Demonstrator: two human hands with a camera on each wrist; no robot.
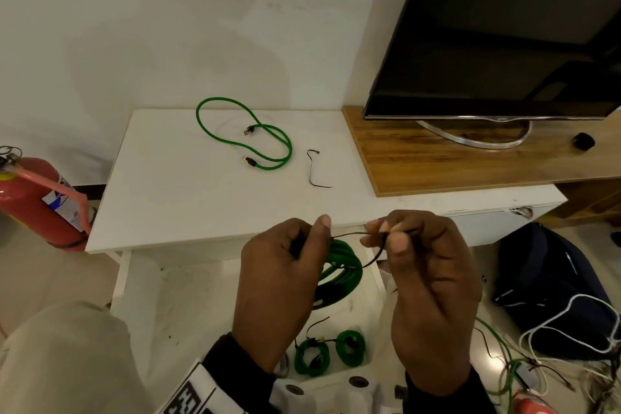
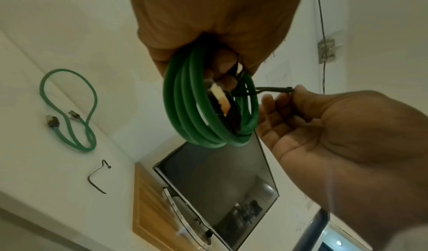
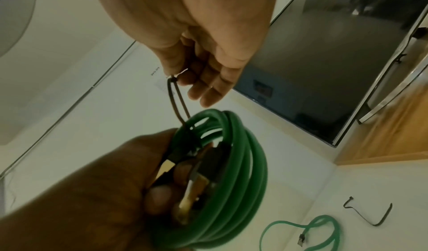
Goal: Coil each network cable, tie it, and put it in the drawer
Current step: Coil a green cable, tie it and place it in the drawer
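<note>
My left hand (image 1: 299,245) grips a coiled green network cable (image 1: 342,269) above the open white drawer (image 1: 188,306); the coil (image 2: 208,108) hangs from its curled fingers, plugs inside the loop. A black zip tie (image 1: 366,252) loops around the coil (image 3: 231,181). My right hand (image 1: 386,239) pinches the zip tie (image 3: 176,97) at its head. Two tied green coils (image 1: 329,351) lie in the drawer. A loose green cable (image 1: 245,138) and a spare black zip tie (image 1: 314,171) lie on the white tabletop (image 1: 188,185).
A TV (image 1: 504,30) stands on a wooden shelf (image 1: 437,158) at the right. A red fire extinguisher (image 1: 37,202) is on the left floor. A dark bag (image 1: 551,279) and tangled wires (image 1: 537,363) lie on the floor at right.
</note>
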